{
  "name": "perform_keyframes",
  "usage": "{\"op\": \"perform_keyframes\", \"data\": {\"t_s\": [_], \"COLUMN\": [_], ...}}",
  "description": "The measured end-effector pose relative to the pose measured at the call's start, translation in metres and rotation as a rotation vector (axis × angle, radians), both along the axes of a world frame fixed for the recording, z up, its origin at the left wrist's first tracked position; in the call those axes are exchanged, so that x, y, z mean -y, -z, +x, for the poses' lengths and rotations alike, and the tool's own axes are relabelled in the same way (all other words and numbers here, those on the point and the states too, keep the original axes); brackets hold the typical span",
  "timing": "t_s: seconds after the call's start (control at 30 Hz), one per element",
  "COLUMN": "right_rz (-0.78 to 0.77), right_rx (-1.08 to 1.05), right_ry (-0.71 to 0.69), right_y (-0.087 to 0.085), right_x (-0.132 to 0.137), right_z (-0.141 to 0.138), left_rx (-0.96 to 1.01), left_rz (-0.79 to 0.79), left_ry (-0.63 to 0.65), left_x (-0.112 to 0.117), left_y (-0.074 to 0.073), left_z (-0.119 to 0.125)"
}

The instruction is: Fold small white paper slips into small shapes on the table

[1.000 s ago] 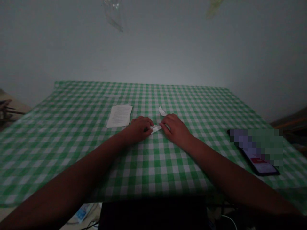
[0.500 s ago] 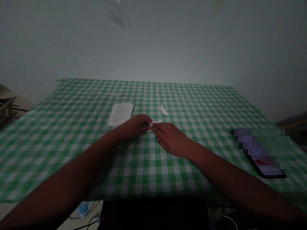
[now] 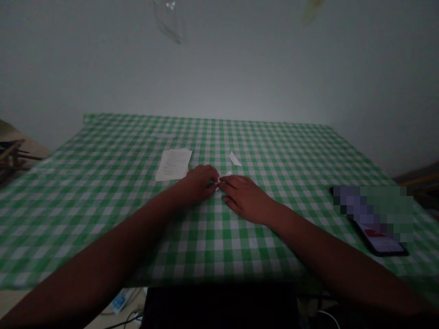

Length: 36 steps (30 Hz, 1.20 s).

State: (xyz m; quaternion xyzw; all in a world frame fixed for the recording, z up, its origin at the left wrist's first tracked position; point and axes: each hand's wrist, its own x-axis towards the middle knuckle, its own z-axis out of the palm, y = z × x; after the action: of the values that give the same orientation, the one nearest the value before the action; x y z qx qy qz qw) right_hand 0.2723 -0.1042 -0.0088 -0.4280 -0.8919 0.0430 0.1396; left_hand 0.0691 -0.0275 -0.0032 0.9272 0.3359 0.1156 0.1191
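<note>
Two hands, three papers, one phone on our tabletop (image 3: 103,192).
Our left hand (image 3: 199,183) and right hand (image 3: 245,196) pinch one small folded paper (image 3: 226,175) mid-tabletop; a printed sheet (image 3: 173,164), a scrap (image 3: 235,158) and a phone (image 3: 377,233) lie apart.

This is looking like a room in a home, dimly lit; a green-and-white checked cloth (image 3: 274,151) is covering the desk (image 3: 103,278) (the sort of cover spread over a household table), and a plain pale wall (image 3: 240,68) is rising right behind it; a phone (image 3: 380,237) is lying on the cloth at the right, printed papers (image 3: 173,164) are sitting near the middle, and cables (image 3: 128,315) are trailing on the floor beneath the near edge.
</note>
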Motion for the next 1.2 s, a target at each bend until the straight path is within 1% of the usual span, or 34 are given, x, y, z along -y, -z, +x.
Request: {"op": "perform_keyframes", "data": {"t_s": [0.03, 0.1, 0.17, 0.27, 0.53, 0.8, 0.93, 1.03, 1.13, 1.2], "right_rz": [0.0, -0.004, -0.009, -0.011, -0.02, -0.043, -0.042, -0.029, -0.021, -0.024], "right_rx": [-0.011, -0.02, -0.016, -0.021, -0.046, -0.044, -0.029, -0.013, -0.009, -0.008], "right_ry": [-0.003, -0.004, -0.004, -0.007, -0.018, -0.034, -0.021, -0.019, -0.037, -0.038], "right_y": [0.001, 0.001, 0.002, 0.003, 0.004, 0.003, 0.002, 0.002, 0.003, 0.004], "right_x": [-0.001, -0.002, -0.003, -0.004, -0.004, -0.004, -0.003, -0.003, -0.004, -0.004], "right_z": [0.0, 0.0, 0.0, 0.0, -0.001, 0.0, 0.0, 0.001, 0.004, 0.006], "left_rx": [-0.071, -0.198, -0.259, -0.28, -0.318, -0.329, -0.3, -0.284, -0.188, -0.077], "left_rz": [0.087, 0.258, 0.357, 0.422, 0.455, 0.424, 0.372, 0.276, 0.15, 0.047], "left_ry": [-0.064, -0.15, -0.174, -0.204, -0.224, -0.26, -0.254, -0.178, -0.033, 0.104], "left_x": [0.008, 0.024, 0.038, 0.048, 0.052, 0.057, 0.053, 0.036, 0.01, -0.005], "left_y": [-0.001, -0.004, -0.006, -0.006, -0.002, -0.003, -0.002, -0.003, -0.002, -0.002], "left_z": [0.005, 0.015, 0.024, 0.031, 0.036, 0.042, 0.038, 0.026, 0.007, -0.006]}}
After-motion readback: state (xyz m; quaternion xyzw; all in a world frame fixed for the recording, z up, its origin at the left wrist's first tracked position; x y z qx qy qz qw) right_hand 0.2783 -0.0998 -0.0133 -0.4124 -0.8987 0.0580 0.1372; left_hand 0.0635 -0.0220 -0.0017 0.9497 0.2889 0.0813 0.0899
